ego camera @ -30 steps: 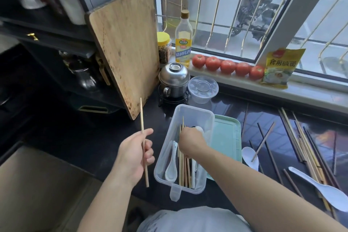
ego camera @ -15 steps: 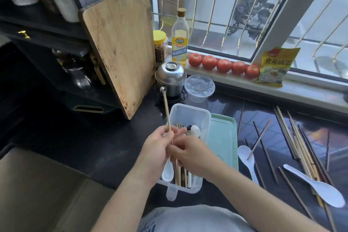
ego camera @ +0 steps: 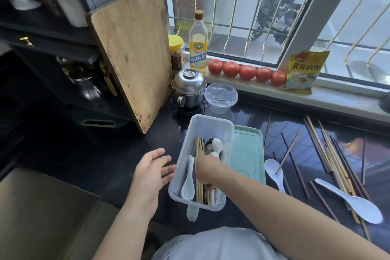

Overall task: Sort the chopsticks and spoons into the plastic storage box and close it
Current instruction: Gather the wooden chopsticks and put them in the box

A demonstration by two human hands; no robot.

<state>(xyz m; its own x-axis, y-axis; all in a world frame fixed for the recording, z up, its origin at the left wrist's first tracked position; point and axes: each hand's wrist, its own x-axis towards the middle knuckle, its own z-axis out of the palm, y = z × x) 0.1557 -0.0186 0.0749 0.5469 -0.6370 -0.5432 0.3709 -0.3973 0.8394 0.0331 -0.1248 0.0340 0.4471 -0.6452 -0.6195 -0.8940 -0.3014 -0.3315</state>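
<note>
The right hand point(ego camera: 207, 170) reaches down into the plastic storage box point(ego camera: 202, 162) on the bench point(ego camera: 118, 154), fingers curled among the chopsticks in the box point(ego camera: 199, 190); whether they grip one or merely settle it I cannot tell, since the knuckles hide the tips. The left hand point(ego camera: 153, 172) hovers just beside the box, fingers released and empty. Sorting looks midway: next comes fetching the loose chopsticks point(ego camera: 329, 154) and white spoons point(ego camera: 350, 200) well to the right. The green lid point(ego camera: 249, 152) lies beside the box, which is not yet closed.
</note>
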